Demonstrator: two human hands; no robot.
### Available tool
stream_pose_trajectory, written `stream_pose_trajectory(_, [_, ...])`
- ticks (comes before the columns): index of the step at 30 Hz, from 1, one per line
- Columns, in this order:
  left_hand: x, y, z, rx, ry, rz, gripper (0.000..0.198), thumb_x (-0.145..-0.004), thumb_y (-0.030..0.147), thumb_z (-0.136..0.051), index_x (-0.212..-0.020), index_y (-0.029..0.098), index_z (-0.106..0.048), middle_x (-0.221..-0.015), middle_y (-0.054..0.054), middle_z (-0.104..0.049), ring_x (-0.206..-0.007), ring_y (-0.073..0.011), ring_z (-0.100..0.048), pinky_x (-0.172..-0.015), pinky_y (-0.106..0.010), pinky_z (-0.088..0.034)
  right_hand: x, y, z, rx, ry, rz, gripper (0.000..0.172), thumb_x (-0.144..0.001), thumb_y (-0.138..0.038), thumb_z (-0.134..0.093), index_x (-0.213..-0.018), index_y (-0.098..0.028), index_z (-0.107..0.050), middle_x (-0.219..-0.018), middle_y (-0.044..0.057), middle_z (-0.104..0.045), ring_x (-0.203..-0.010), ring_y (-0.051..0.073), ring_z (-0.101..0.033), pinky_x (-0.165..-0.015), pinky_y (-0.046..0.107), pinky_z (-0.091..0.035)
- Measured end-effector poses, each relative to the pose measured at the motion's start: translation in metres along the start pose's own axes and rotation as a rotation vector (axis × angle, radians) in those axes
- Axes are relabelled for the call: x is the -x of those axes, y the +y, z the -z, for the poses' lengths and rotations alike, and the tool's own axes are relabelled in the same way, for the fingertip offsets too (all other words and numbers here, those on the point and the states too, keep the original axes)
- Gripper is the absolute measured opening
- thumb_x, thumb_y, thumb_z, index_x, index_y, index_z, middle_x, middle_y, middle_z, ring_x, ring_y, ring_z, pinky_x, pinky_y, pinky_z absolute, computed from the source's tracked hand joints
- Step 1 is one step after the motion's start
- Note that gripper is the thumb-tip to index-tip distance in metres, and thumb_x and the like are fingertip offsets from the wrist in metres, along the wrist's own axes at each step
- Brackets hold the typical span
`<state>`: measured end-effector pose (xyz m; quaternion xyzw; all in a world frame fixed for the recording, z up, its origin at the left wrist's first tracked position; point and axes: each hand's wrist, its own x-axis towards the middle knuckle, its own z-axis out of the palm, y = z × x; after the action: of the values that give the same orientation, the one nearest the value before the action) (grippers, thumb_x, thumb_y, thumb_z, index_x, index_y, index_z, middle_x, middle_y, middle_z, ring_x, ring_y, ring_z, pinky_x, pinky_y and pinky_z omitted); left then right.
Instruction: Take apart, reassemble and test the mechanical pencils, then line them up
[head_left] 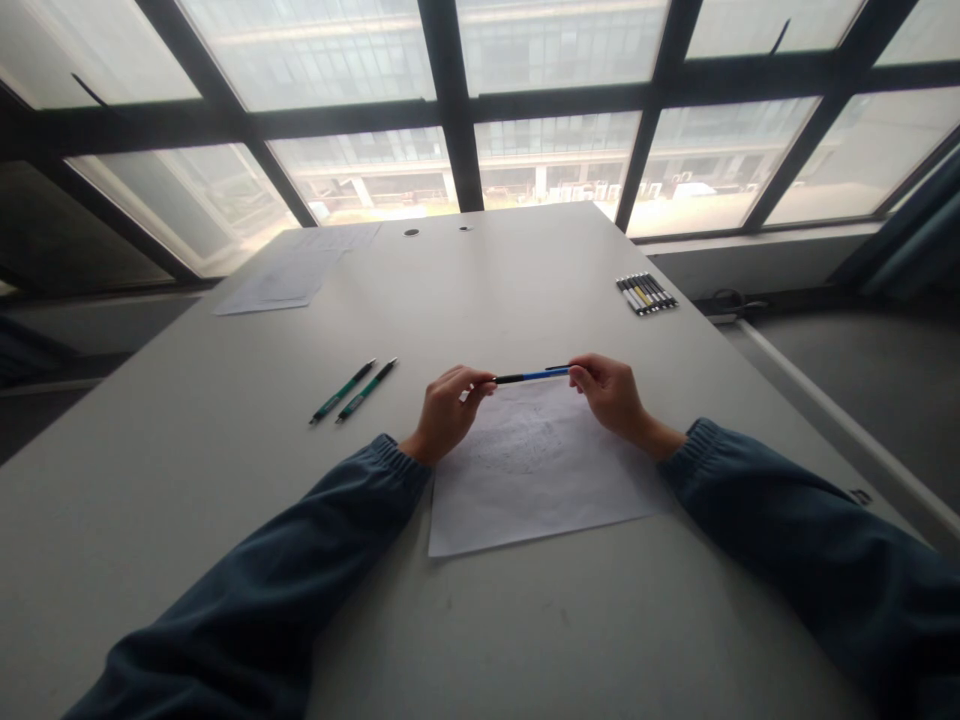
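Note:
A blue and black pen (534, 375) is stretched sideways between my two hands, above the far part of a paper sheet (540, 510). My left hand (452, 405) pinches its black end between thumb and fingers. At the blue end, beside the clip, my right hand (611, 392) is closed on it too. Faint grey scribbles mark the paper under the pen. To the left of my left hand, two green and black pens (343, 390) lie slanted and side by side on the white table (480, 300).
Several pens in black, white and yellow (646, 294) lie in a row near the table's right edge. Loose papers (281, 275) rest at the far left. Two round holes (411, 233) are by the far edge, below large windows (555, 150).

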<state>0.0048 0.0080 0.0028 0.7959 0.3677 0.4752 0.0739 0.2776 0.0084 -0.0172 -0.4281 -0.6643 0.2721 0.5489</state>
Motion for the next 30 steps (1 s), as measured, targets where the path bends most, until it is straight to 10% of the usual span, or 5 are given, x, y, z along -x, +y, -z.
stream_pose_trajectory(30, [-0.0006, 0.0028, 0.0034, 0.013, -0.089, 0.037, 0.044, -0.102, 0.04, -0.051, -0.067, 0.018, -0.065, -0.065, -0.003, -0.069, -0.062, -0.0138, -0.065, -0.065, -0.027, -0.049, 0.0022, -0.007, -0.0022, -0.002, -0.136, 0.026, 0.015, -0.087, -0.03, -0.068, -0.097, -0.019, -0.071, -0.085, 0.004, -0.072, -0.073, 0.016, -0.067, -0.068, 0.028, -0.056])
